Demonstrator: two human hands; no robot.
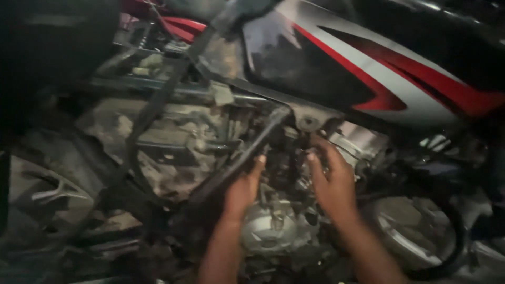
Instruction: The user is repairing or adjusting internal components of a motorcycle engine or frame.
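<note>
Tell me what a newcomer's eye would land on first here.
The fuel tank at upper right, dark with red and silver stripes. Below it, the left hand and right hand reach into the dim engine at centre, near a black frame tube.

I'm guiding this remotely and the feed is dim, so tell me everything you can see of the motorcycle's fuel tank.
The glossy black fuel tank with silver and red swept stripes fills the upper right of the view, tilted so it slopes down to the right. Its painted shell looks like metal and shows dull reflections, with no dents visible. A round mounting lug sits below its lower edge. Both hands work on the engine beneath; neither touches the tank. The picture is blurred, so fine marks cannot be told.
</note>
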